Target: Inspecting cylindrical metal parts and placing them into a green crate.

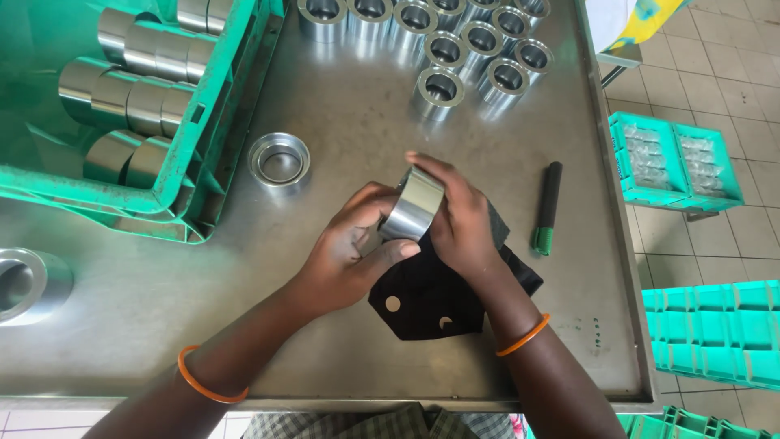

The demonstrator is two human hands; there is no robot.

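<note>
I grip a shiny steel ring (412,204) between both hands: my left hand (351,254) wraps its near side, my right hand (460,219) clasps the far side, above a black cloth (431,297).

Steel bench (341,341), tiled floor (715,73), green crates all round.

Bench top is dull grey sheet metal w/ a raised lip, scuffed, soft glare from overhead light. Big green plastic crate (203,138) sits on its left end. Floor to the right is pale square tiles w/ dark grout. Small green crate (674,162) w/ clear bags stands there on the floor; more green crates (715,333) stacked nearer, by the bench corner. Bit of yellow-and-teal cloth (646,20) hangs at top right. No walls or windows in sight.
</note>
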